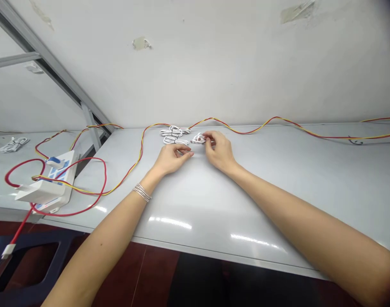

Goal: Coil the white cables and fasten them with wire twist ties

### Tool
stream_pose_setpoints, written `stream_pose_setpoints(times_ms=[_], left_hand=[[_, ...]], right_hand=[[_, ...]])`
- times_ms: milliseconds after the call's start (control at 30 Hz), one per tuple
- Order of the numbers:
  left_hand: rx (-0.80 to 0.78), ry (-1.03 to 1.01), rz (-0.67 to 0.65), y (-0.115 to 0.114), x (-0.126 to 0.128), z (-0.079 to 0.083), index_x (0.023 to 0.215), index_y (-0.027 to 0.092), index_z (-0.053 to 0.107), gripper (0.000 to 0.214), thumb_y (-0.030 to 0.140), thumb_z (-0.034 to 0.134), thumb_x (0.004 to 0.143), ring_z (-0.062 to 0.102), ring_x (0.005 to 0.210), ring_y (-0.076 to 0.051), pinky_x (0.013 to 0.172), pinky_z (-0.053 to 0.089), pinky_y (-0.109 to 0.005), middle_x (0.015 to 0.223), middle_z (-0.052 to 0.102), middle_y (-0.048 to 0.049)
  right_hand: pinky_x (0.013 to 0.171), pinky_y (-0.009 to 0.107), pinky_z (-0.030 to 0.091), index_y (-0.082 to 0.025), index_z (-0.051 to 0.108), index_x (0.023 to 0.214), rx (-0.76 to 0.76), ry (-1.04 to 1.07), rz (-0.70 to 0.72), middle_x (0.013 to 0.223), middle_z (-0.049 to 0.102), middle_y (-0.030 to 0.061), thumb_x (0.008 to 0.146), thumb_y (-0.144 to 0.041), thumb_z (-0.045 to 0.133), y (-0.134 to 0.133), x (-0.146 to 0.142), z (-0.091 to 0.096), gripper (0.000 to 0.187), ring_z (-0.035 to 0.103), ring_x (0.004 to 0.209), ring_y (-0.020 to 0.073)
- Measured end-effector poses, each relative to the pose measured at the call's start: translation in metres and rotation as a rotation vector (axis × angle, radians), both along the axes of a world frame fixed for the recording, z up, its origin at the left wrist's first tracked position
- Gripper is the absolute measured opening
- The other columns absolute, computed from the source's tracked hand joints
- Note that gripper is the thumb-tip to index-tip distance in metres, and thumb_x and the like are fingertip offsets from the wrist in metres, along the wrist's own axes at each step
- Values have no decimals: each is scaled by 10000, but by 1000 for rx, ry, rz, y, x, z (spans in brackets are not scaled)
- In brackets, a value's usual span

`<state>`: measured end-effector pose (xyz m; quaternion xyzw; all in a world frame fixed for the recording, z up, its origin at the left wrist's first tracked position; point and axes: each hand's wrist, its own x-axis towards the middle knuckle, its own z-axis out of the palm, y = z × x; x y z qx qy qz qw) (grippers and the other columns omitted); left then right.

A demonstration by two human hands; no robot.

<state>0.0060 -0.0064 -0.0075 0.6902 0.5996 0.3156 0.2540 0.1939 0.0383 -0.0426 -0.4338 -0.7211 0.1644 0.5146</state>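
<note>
A red-and-yellow twin wire [246, 133] snakes along the back of the table [195, 204] to a white plastic device [43, 187] at the left, looped with red cable [105, 183]. A dark blue seat [31, 247] stands lower left on a red floor [156, 273].

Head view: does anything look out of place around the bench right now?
Yes, at lower left: a red cable droops off the edge of the bench, its white plug dangling below the tabletop. The white cable bundles and the small coil in the right hand look normal.
</note>
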Motion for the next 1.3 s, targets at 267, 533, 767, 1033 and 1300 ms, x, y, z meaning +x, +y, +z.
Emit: stream_pose_setpoints(times_ms=[267,533,767,1033,1300], left_hand=[[-60,-351,-19,-4,9,-3,888,153,707,308,445,725,789,556,441,-118,361,402,-212,573,627,-23],[-88,-534,-12,0,8,-2,841,130,622,318,334,802,678,667,625,-158,416,518,-220,775,677,-52],[-87,-637,-28,1,9,-1,830,137,602,418,321,882,579,666,656,-144,589,581,-277,764,685,-35],[-74,-660,-51,5,4,-5,844,147,564,486,221,903,504,718,775,-177,784,579,-324,791,699,-22],[-69,-657,-57,5,4,-6,851,149,567,465,218,891,525,723,769,-179,785,586,-332,799,694,-21]], right_hand=[[701,318,529,-192,630,892,-38,35,247,875,701,65,869,-195,547,-13,-3,7,86,652,771,182],[655,302,505,-186,632,895,-165,90,320,806,691,40,900,-291,539,-14,-3,8,140,631,698,167],[634,287,490,-192,647,940,-172,37,325,764,682,25,912,-284,523,-17,-2,12,156,600,637,151],[652,260,487,-190,671,952,-137,-11,378,834,705,19,900,-259,546,-19,-1,14,152,611,632,126],[659,266,493,-197,656,980,-147,-50,353,824,703,21,884,-240,555,-19,-1,14,146,617,649,136]])
